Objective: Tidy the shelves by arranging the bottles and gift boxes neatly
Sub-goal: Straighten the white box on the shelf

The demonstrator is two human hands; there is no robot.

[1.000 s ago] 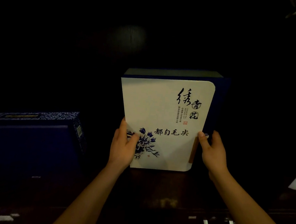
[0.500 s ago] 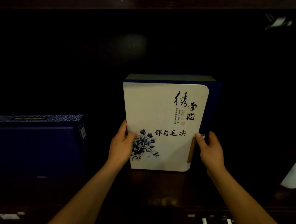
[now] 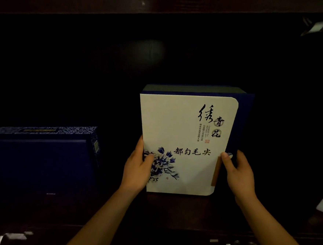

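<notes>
Gift box (image 3: pixel 187 128) stands upright on the dark shelf (image 3: pixel 179 211), its white front showing black calligraphy and a blue flower, navy edges behind. My left hand (image 3: pixel 137 170) clasps its left side and my right hand (image 3: pixel 239 175) its right. Another navy box (image 3: pixel 37 161) sits well apart to the left.

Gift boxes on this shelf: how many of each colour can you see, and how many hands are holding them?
White-fronted tea gift box: 1, held by both hands
Dark blue gift box: 1, untouched
Hands: 2, left hand and right hand
Total: 2 boxes, 2 hands
</notes>
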